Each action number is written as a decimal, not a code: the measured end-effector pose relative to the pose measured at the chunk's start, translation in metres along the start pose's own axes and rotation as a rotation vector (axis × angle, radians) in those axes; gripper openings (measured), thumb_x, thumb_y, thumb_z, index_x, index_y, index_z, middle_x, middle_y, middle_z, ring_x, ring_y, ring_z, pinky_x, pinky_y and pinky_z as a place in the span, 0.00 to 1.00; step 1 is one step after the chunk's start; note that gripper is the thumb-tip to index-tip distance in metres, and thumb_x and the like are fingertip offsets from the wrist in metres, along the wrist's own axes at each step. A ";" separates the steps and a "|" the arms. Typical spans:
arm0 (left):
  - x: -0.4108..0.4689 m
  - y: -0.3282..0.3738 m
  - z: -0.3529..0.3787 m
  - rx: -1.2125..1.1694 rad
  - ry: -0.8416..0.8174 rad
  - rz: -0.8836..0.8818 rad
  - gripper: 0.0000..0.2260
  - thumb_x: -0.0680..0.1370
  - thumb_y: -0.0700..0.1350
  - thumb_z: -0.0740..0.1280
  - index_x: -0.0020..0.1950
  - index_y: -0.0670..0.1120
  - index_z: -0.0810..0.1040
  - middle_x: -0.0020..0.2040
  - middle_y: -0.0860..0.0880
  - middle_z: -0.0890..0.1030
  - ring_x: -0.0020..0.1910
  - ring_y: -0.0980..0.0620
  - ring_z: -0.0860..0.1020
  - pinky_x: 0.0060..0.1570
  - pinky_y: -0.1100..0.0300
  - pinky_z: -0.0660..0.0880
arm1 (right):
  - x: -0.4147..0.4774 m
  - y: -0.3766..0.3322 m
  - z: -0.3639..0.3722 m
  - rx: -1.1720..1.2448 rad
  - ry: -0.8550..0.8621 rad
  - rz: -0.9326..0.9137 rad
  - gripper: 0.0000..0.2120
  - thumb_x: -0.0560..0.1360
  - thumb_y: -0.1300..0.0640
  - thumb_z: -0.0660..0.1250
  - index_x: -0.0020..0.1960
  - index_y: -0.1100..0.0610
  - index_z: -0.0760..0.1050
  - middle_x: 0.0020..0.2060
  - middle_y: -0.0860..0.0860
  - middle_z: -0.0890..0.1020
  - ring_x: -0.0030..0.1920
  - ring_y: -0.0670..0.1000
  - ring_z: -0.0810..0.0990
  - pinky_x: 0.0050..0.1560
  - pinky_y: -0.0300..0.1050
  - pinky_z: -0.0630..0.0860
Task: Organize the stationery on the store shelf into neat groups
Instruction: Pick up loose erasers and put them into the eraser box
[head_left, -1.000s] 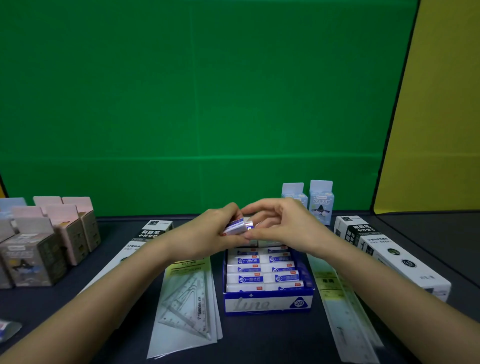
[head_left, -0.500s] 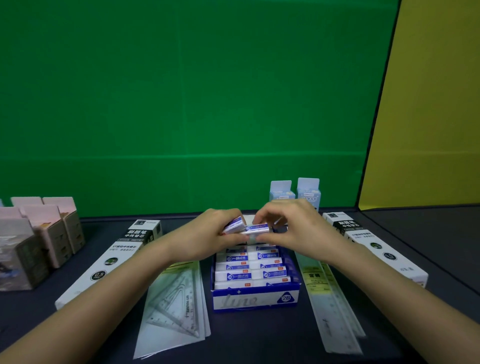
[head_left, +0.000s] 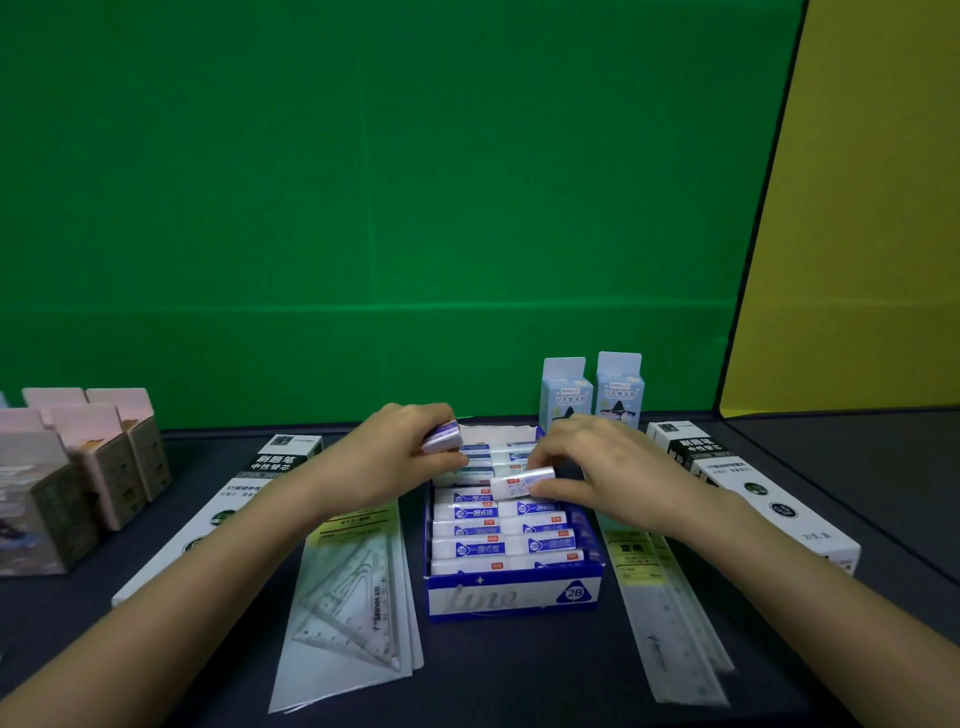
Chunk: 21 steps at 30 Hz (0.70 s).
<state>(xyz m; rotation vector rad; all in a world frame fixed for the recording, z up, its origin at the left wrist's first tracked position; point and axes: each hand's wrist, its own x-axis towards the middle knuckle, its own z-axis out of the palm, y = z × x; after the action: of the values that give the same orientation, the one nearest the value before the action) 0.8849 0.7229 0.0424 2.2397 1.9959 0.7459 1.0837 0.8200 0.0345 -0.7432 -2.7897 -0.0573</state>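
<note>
A blue and white eraser box (head_left: 511, 597) sits in the middle of the dark shelf, filled with rows of wrapped erasers (head_left: 470, 548). My left hand (head_left: 387, 457) hovers over the box's back left corner, holding a wrapped eraser (head_left: 442, 437). My right hand (head_left: 597, 470) is lower, over the box's right side, pinching another eraser (head_left: 522, 483) that lies just above the rows.
Set-square packs (head_left: 353, 603) lie left of the box, ruler packs (head_left: 670, 613) right of it. Long white refill boxes flank them (head_left: 228, 509) (head_left: 753, 493). Pink-topped cartons (head_left: 98, 457) stand far left, two light blue cartons (head_left: 592, 389) behind the box.
My hands, joined above the box a second ago, have parted. The right hand has come down with one eraser towards the rows, while the left keeps another eraser raised.
</note>
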 end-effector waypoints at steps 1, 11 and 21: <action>0.000 0.000 0.000 0.004 0.003 -0.001 0.10 0.76 0.49 0.65 0.38 0.46 0.70 0.30 0.53 0.70 0.27 0.56 0.65 0.29 0.63 0.60 | 0.000 0.000 0.000 -0.007 -0.008 -0.003 0.16 0.74 0.43 0.64 0.58 0.50 0.76 0.55 0.45 0.78 0.55 0.46 0.74 0.55 0.44 0.72; 0.000 0.000 -0.001 0.014 -0.017 -0.034 0.07 0.77 0.46 0.63 0.44 0.47 0.66 0.32 0.54 0.70 0.29 0.57 0.66 0.30 0.65 0.63 | 0.003 -0.003 0.000 -0.128 0.048 -0.067 0.12 0.75 0.46 0.63 0.53 0.52 0.75 0.50 0.47 0.80 0.51 0.48 0.77 0.50 0.44 0.75; -0.002 0.005 -0.002 -0.036 -0.081 -0.064 0.06 0.76 0.44 0.61 0.44 0.46 0.64 0.34 0.53 0.69 0.30 0.56 0.64 0.30 0.63 0.62 | 0.005 -0.006 0.000 -0.248 0.018 -0.150 0.14 0.77 0.46 0.61 0.55 0.52 0.79 0.50 0.48 0.80 0.52 0.50 0.78 0.49 0.46 0.76</action>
<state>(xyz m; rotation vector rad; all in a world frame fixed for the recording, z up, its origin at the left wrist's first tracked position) 0.8884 0.7193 0.0449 2.1398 1.9902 0.6677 1.0762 0.8172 0.0362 -0.5797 -2.8472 -0.4417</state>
